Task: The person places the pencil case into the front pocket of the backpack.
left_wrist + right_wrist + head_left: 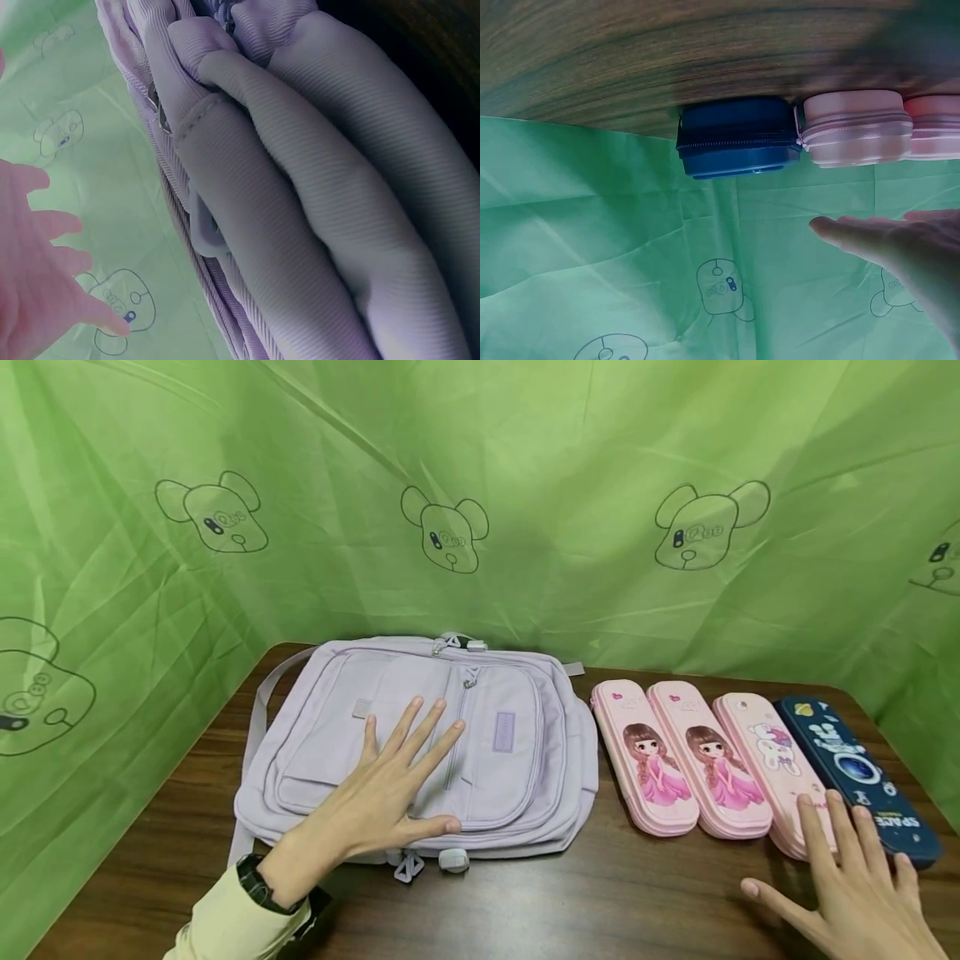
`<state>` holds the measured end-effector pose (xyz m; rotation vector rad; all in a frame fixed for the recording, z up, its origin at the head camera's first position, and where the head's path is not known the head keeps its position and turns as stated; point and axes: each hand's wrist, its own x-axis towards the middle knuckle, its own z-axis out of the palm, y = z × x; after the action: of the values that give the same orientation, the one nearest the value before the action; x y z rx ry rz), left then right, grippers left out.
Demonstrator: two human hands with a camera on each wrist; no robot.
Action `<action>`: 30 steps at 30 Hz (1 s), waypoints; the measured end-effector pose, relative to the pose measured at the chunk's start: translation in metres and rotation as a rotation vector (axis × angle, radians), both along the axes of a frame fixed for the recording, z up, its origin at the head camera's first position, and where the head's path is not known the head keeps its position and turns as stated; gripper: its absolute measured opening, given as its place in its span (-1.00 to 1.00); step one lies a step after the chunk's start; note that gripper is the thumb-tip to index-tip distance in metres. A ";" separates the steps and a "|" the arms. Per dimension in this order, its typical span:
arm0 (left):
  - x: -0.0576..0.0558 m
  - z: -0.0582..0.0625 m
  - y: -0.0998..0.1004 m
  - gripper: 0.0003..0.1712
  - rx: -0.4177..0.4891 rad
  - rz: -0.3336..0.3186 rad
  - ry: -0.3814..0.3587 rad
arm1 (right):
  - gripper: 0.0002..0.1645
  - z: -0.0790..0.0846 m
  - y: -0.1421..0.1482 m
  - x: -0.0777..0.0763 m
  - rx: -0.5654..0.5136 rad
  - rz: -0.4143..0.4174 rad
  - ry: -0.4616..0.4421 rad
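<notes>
A pale lilac backpack (487,743) lies flat on the table, its front pockets facing up. My left hand (390,785) is spread with straight fingers above the backpack; in the left wrist view this hand (37,262) shows apart from the bag's side (262,187). To the right, two pink pencil cases with a doll print (648,760) lie side by side, then a pink one with a bunny (768,752) and a dark blue space one (847,768). My right hand (855,885) spreads its fingers over the near ends of the last two, holding nothing.
The brown wooden table (600,902) runs under everything. Green cloth (540,577) with bear-head outlines hangs behind and along the sides. Near the backpack's front edge hang a zipper pull (408,865) and a grey buckle (453,860).
</notes>
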<state>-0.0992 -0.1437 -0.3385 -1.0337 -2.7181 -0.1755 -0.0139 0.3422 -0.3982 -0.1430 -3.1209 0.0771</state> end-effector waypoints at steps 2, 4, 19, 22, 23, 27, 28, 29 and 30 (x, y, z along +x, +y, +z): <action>0.000 0.000 0.000 0.14 0.001 0.001 -0.002 | 0.50 -0.001 0.001 0.001 0.006 -0.005 0.007; 0.000 0.000 0.001 0.15 0.003 0.002 -0.003 | 0.50 -0.002 0.002 0.002 0.012 -0.013 0.007; 0.003 0.006 0.001 0.15 -0.002 0.024 -0.034 | 0.43 -0.004 0.003 0.007 -0.016 -0.005 -0.009; 0.004 0.008 0.002 0.14 -0.003 0.025 -0.032 | 0.42 -0.002 0.003 0.007 -0.019 0.002 0.009; 0.003 0.009 0.003 0.13 -0.005 0.023 -0.024 | 0.42 -0.001 0.003 0.007 -0.018 0.001 0.013; 0.002 0.010 0.006 0.11 -0.014 0.008 -0.011 | 0.43 0.001 0.003 0.008 -0.010 0.001 0.024; 0.003 0.009 0.007 0.10 -0.018 0.004 -0.013 | 0.43 0.002 0.003 0.008 -0.008 0.001 0.026; 0.003 0.009 0.007 0.09 -0.022 0.001 -0.017 | 0.43 0.002 0.003 0.009 -0.007 0.002 0.029; 0.003 0.009 0.008 0.08 -0.028 -0.003 -0.021 | 0.43 0.002 0.004 0.010 -0.006 0.005 0.033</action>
<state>-0.0961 -0.1354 -0.3297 -1.0495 -2.7458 -0.1505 -0.0041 0.3458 -0.3957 -0.1324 -3.0886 0.0880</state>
